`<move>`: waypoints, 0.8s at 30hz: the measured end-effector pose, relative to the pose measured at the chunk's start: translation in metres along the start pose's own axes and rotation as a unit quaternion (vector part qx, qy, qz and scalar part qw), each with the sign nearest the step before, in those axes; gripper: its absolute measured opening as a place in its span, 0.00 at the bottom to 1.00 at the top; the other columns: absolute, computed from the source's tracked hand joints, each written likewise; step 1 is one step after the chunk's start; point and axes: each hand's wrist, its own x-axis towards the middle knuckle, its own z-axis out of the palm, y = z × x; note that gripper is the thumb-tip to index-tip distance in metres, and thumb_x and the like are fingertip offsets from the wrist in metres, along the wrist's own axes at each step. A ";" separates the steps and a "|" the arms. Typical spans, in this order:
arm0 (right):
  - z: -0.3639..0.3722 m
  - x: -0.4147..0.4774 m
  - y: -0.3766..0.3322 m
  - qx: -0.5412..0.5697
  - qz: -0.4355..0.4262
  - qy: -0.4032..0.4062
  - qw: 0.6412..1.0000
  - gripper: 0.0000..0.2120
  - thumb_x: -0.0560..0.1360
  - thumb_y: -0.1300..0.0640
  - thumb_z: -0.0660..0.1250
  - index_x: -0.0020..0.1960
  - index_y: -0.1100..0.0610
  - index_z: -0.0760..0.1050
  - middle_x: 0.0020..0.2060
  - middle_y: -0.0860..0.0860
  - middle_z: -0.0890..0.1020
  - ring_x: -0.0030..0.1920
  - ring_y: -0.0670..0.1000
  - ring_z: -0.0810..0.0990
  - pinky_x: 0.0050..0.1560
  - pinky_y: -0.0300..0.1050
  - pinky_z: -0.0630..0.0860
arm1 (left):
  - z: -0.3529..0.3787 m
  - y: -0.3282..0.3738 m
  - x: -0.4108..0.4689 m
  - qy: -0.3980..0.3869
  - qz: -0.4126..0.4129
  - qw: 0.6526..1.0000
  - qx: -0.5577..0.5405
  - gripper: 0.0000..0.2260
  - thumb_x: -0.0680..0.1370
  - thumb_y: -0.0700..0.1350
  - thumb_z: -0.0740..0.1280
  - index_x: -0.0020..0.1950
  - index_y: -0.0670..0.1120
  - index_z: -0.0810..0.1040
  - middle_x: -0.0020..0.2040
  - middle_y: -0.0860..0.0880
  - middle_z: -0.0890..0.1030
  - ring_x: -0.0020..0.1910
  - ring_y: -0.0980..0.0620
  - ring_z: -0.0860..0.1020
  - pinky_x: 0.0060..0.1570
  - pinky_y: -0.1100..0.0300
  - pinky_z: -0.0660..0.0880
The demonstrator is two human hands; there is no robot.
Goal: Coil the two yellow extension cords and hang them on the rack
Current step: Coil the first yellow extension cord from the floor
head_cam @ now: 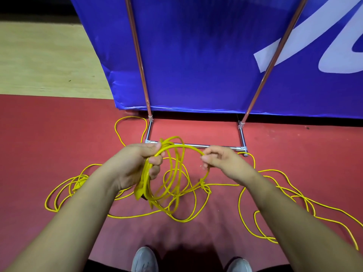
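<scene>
My left hand [137,165] grips a bundle of several yellow cord loops [170,173] that hang down from it in front of me. My right hand [222,161] pinches the same yellow cord at the top right of the newest loop. The rest of the yellow cord [290,195] lies loose on the red floor, spreading right, left and under my arms. I cannot tell where one cord ends and the other begins. The metal rack [196,145] stands just beyond my hands, its base bar on the floor and two copper-coloured uprights rising from it.
A blue banner [196,55] stands right behind the rack. The red floor mat [59,124] meets pale wooden flooring [43,55] at the far left. My two grey shoes [145,260] show at the bottom edge, with loose cord on the floor in front of them.
</scene>
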 end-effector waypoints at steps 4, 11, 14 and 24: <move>0.000 0.003 -0.016 0.080 -0.013 0.054 0.995 0.05 0.77 0.60 0.67 0.45 0.59 0.81 0.27 0.49 0.70 0.28 0.47 0.65 0.30 0.41 0.63 | -0.001 -0.002 -0.001 0.024 -0.028 0.998 0.054 0.09 0.76 0.45 0.63 0.45 0.39 0.75 0.32 0.43 0.78 0.27 0.44 0.80 0.26 0.60 0.76; 0.028 -0.006 -0.060 -0.012 -0.050 -0.077 0.996 0.04 0.73 0.60 0.72 0.41 0.61 0.82 0.23 0.47 0.67 0.27 0.48 0.61 0.29 0.43 0.57 | 0.005 -0.007 -0.005 -0.049 -0.023 0.992 0.115 0.10 0.75 0.46 0.64 0.43 0.39 0.78 0.31 0.42 0.76 0.24 0.46 0.75 0.24 0.61 0.72; 0.027 -0.001 -0.056 0.003 -0.039 -0.056 0.998 0.08 0.73 0.57 0.73 0.38 0.60 0.81 0.24 0.51 0.70 0.27 0.49 0.65 0.29 0.43 0.61 | 0.004 -0.005 -0.003 -0.063 -0.008 0.994 0.084 0.10 0.77 0.45 0.62 0.46 0.38 0.74 0.29 0.47 0.67 0.20 0.54 0.64 0.23 0.64 0.61; 0.004 0.006 0.009 -0.073 -0.015 -0.025 0.997 0.09 0.79 0.59 0.65 0.40 0.56 0.78 0.34 0.54 0.79 0.36 0.47 0.77 0.43 0.40 0.73 | 0.005 -0.004 -0.001 -0.025 -0.004 0.999 0.035 0.09 0.76 0.47 0.63 0.45 0.40 0.73 0.30 0.46 0.71 0.23 0.51 0.70 0.25 0.62 0.67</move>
